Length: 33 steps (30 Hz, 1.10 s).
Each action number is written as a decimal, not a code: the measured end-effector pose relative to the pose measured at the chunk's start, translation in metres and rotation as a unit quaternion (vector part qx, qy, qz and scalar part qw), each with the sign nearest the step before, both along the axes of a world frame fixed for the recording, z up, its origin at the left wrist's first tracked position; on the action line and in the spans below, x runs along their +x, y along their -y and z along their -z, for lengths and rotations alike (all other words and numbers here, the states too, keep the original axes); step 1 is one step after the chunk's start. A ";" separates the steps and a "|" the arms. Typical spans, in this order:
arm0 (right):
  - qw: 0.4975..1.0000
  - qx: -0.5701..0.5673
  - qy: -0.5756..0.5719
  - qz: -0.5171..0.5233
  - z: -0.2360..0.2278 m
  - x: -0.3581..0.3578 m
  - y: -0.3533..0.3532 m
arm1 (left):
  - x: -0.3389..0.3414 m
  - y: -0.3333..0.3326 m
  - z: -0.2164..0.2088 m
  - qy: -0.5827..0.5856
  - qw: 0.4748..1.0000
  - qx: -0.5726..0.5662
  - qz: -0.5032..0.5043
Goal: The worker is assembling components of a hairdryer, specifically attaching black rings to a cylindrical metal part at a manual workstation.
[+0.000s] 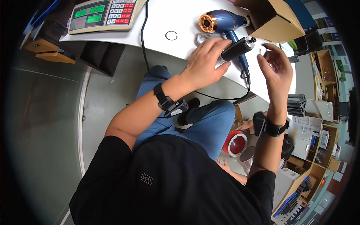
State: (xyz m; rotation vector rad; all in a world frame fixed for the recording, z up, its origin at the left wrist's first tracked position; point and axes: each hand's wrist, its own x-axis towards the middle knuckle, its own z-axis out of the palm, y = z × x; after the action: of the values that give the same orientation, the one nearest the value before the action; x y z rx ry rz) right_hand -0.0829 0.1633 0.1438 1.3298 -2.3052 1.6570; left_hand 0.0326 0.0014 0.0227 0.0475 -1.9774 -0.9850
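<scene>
My left hand (205, 63) grips one end of a black cylinder (237, 49) with a metal tip, fingers over its far side and thumb below. Off to the right, my right hand (278, 70) is raised with bent fingers; its thumb and forefinger are apart, and it does not touch the cylinder. Beneath the cylinder lies a blue hair dryer (228, 21) with a copper-coloured grille, its handle partly covered. A clear round piece (202, 38) is half hidden behind my left fingers. An open black retaining ring (166, 36) rests on the white table (162, 14).
At the back left stands a digital scale (103, 17); a black cable (143, 41) runs beside it. An open cardboard box (279, 24) is at the back right. Black tubes (296, 105) are bundled beyond my right wrist. Another person's hand (224, 165) is near a red container (236, 144).
</scene>
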 end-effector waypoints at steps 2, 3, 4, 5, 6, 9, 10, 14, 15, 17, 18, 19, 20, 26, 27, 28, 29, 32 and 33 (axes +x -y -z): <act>0.997 0.069 -0.023 -0.018 -0.005 -0.009 0.014 | -0.004 0.001 0.001 0.030 0.999 -0.017 -0.017; 0.994 0.103 -0.034 -0.026 -0.007 -0.011 0.018 | -0.006 0.001 0.001 0.046 0.998 -0.026 -0.025; 0.993 0.105 -0.038 -0.026 -0.009 -0.013 0.019 | -0.007 0.001 0.003 0.042 0.999 -0.024 -0.026; 0.993 0.114 -0.023 -0.031 -0.010 -0.016 0.020 | -0.006 0.001 0.002 0.052 0.998 -0.029 -0.021; 0.992 0.124 -0.008 -0.036 -0.011 -0.018 0.021 | -0.005 0.001 0.003 0.063 0.997 -0.034 -0.015; 0.988 0.145 0.017 -0.047 -0.010 -0.022 0.025 | -0.004 0.004 0.004 0.076 0.996 -0.038 -0.007; 0.986 0.155 0.026 -0.052 -0.011 -0.023 0.026 | -0.004 0.004 0.003 0.079 0.996 -0.038 -0.003; 0.978 0.192 0.056 -0.062 -0.012 -0.028 0.028 | -0.006 0.005 0.004 0.077 0.996 -0.038 0.003; 0.975 0.205 0.065 -0.064 -0.012 -0.029 0.028 | -0.006 0.006 0.003 0.074 0.996 -0.039 0.005; 0.973 0.214 0.052 -0.067 -0.013 -0.030 0.026 | -0.005 0.006 0.003 0.070 0.997 -0.037 0.001; 0.972 0.222 0.038 -0.069 -0.013 -0.030 0.025 | -0.005 0.006 0.004 0.065 0.997 -0.036 -0.002; 0.970 0.230 0.024 -0.072 -0.012 -0.030 0.025 | -0.004 0.006 0.004 0.060 0.998 -0.034 -0.004; 0.970 0.230 0.024 -0.073 -0.011 -0.030 0.025 | -0.004 0.006 0.004 0.060 0.998 -0.034 -0.005; 0.986 0.102 0.116 -0.065 0.014 -0.028 0.023 | -0.004 0.006 0.003 0.065 0.997 -0.030 0.001; 0.986 0.089 0.133 -0.057 0.016 -0.027 0.023 | -0.004 0.006 0.002 0.068 0.997 -0.033 0.003; 0.986 0.087 0.133 -0.057 0.016 -0.025 0.023 | -0.004 0.006 0.003 0.068 0.997 -0.034 0.003; 0.985 0.089 0.132 -0.060 0.016 -0.024 0.022 | -0.004 0.006 0.003 0.068 0.997 -0.036 0.000; 0.985 0.087 0.130 -0.067 0.017 -0.022 0.018 | -0.003 0.007 0.004 0.068 0.997 -0.046 -0.007; 0.988 0.060 0.131 -0.057 0.024 -0.026 0.012 | -0.002 0.008 0.004 0.063 0.997 -0.038 -0.008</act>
State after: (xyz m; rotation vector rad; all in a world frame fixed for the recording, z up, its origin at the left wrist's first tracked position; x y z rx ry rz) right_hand -0.1092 0.1511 0.1199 1.3634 -2.5543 1.8582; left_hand 0.0304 -0.0063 0.0185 0.0855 -2.1249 -0.9156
